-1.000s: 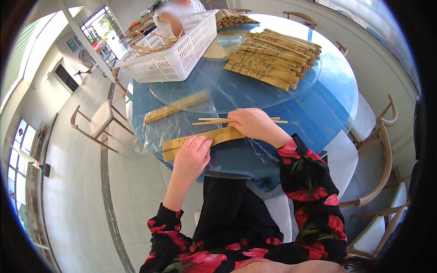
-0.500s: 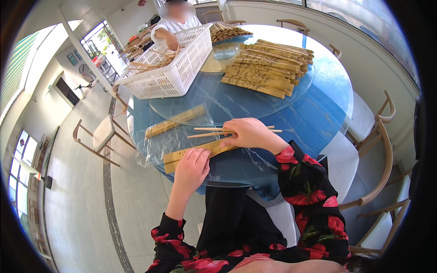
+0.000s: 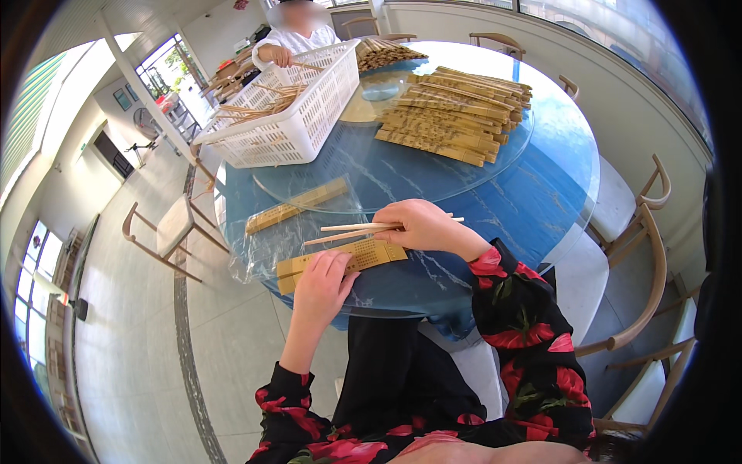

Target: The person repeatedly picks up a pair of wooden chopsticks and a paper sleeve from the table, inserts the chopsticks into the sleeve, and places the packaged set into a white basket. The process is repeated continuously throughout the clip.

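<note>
A pair of pale wooden chopsticks (image 3: 348, 233) is pinched in my right hand (image 3: 425, 226), slanting left above the near part of the table. Just below them lies a flat gold-brown paper chopstick sleeve (image 3: 379, 252) with dark print. My left hand (image 3: 323, 281) grips the middle of this sleeve, fingers over its top and thumb by its lower edge. The left tips of the chopsticks hang over the sleeve's far edge, close to my left fingers. Beyond them, more gold sleeves (image 3: 297, 206) lie on crinkled clear plastic wrap (image 3: 249, 251).
A white slotted basket (image 3: 309, 131) of loose chopsticks (image 3: 267, 104) stands at far left. Across it, a person in white (image 3: 297, 42) holds a chopstick. Filled gold sleeves (image 3: 456, 116) are piled on the glass turntable (image 3: 371, 189). Wooden chairs (image 3: 653, 263) surround the round table.
My right hand has moved slightly left and lifted off the sleeve, with the chopsticks shifting left and spreading at their tips. The other person's hand has risen from the basket with a chopstick.
</note>
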`<state>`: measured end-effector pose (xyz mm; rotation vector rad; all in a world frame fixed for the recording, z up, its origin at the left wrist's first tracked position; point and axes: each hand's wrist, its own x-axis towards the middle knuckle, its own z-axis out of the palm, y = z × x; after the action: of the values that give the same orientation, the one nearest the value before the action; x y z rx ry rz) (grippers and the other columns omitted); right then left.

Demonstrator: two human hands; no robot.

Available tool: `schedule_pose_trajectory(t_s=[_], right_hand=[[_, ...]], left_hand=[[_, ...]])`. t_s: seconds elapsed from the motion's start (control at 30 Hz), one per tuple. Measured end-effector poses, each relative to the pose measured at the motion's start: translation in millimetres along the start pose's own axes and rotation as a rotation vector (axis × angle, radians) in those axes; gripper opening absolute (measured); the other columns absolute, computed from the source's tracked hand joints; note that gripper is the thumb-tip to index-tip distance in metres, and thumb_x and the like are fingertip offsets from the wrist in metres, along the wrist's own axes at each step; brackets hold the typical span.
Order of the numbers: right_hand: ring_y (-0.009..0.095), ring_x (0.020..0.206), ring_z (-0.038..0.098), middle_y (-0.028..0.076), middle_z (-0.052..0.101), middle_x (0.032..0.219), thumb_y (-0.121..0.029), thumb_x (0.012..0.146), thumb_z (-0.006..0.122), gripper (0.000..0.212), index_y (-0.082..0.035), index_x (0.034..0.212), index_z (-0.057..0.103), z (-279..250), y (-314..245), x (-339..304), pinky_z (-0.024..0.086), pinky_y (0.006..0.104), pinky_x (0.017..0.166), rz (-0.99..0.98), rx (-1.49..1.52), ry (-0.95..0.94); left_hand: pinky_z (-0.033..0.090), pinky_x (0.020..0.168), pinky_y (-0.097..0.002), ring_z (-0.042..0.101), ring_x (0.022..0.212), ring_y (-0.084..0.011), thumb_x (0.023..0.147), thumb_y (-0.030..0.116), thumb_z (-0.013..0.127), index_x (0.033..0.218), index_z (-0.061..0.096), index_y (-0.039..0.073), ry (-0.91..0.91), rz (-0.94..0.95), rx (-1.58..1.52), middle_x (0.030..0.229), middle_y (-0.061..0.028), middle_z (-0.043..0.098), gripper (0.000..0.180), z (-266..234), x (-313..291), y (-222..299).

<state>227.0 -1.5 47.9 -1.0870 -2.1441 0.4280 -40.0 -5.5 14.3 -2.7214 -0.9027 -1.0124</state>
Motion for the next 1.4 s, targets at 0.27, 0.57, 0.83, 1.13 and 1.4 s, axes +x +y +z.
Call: schedule_pose_trajectory(t_s=[0.27, 0.57, 0.83, 1.13, 1.4], right_hand=[[0.038, 0.079, 0.063, 0.014, 0.063, 0.08, -0.031, 0.088, 0.074, 0.028, -0.005, 0.092, 0.065, 5, 0, 2, 0.049, 0.0458, 0.069, 0.01, -0.044, -0.043], [0.034, 0.09, 0.065, 0.009, 0.061, 0.098, -0.036, 0.082, 0.08, 0.041, -0.009, 0.107, 0.063, 5, 2, -5, 0.051, 0.0442, 0.075, -0.062, -0.187, -0.168], [0.037, 0.08, 0.066, 0.014, 0.065, 0.08, -0.033, 0.082, 0.079, 0.036, -0.004, 0.097, 0.062, 3, -2, -3, 0.049, 0.0465, 0.07, 0.068, -0.109, -0.216], [0.022, 0.062, 0.049, 0.011, 0.056, 0.067, -0.028, 0.091, 0.077, 0.031, 0.001, 0.088, 0.065, -8, -4, -4, 0.041, 0.0375, 0.06, 0.107, 0.317, -0.1], [0.009, 0.063, 0.045, 0.0, 0.053, 0.068, -0.031, 0.1, 0.071, 0.032, -0.001, 0.093, 0.066, -19, -7, 1, 0.037, 0.0317, 0.057, 0.146, 0.66, 0.097]], left_hand=[[0.053, 0.092, -0.041, 0.063, 0.104, -0.0324, 0.08, 0.015, 0.082, 0.106, 0.067, 0.002, -0.035, -0.061, 0.004, 0.107, -0.011, 0.069, 0.032, -11, -3, 1], [0.053, 0.091, -0.0412, 0.063, 0.103, -0.032, 0.082, 0.008, 0.078, 0.111, 0.069, 0.002, -0.035, -0.041, 0.055, 0.109, -0.0109, 0.069, 0.031, -4, 0, 1], [0.053, 0.092, -0.0415, 0.063, 0.102, -0.0324, 0.082, 0.01, 0.079, 0.112, 0.069, 0.003, -0.021, -0.031, 0.063, 0.108, -0.0106, 0.069, 0.033, -6, -2, 2], [0.052, 0.091, -0.0416, 0.062, 0.102, -0.0309, 0.08, 0.007, 0.079, 0.112, 0.07, 0.005, 0.074, -0.053, 0.155, 0.108, -0.0084, 0.067, 0.033, -7, 2, 9], [0.051, 0.066, -0.034, 0.06, 0.074, -0.0213, 0.086, 0.0, 0.072, 0.104, 0.068, 0.003, 0.231, -0.146, 0.112, 0.097, -0.008, 0.063, 0.019, -10, 13, -4]])
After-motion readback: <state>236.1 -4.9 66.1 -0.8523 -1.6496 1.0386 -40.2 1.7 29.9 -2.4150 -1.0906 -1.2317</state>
